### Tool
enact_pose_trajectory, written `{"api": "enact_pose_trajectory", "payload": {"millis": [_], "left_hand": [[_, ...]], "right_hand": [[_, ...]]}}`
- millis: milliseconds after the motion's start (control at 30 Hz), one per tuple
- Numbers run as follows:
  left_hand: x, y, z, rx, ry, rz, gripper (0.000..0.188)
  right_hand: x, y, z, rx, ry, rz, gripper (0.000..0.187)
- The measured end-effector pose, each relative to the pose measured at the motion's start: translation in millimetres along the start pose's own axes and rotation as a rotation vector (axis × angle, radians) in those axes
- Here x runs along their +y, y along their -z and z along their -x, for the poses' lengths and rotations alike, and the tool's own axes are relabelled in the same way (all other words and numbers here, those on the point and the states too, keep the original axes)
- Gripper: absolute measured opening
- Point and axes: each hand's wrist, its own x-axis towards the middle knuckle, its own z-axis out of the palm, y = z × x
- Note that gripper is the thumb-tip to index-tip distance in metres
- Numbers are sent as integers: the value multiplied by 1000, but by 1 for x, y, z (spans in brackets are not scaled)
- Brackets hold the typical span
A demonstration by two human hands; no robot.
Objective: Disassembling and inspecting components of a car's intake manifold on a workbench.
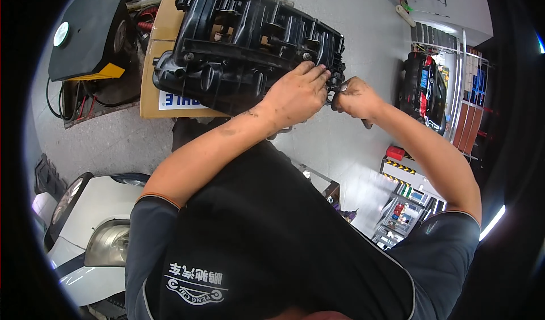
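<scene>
A black plastic intake manifold (250, 42) lies across a cardboard box in front of me. My left hand (301, 90) rests flat on its right part, fingers stretched toward the far side and thumb hidden. At the manifold's right end, my right hand (357, 97) is closed in a fist around a dark-handled hand tool (368, 124). The handle's end sticks out below the fist. A shiny metal bit shows by the index finger, close to the small fittings at that end. My fingers hide the rest of the tool, so its exact kind cannot be told.
Under the manifold is the cardboard box (149, 101). To its left, a black-and-yellow machine (91, 42) stands on a tray with cables and hoses. A white car front (85, 223) is at lower left. On the right are a dark car (423, 93), shelving (400, 212) and a striped cabinet (406, 172).
</scene>
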Motion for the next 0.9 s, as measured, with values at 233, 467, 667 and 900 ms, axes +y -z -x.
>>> {"api": "enact_pose_trajectory", "payload": {"millis": [233,467,667,900], "left_hand": [[-2,-2,2,27,29,16,27],[1,0,3,-3,24,43,26],[0,2,3,-28,23,23,25],[0,-1,1,-17,19,33,25]], "right_hand": [[-5,3,-4,402,626,880,9],[-8,10,-2,149,411,699,13],[-7,7,1,174,373,530,16],[3,-3,0,278,379,331,16]]}}
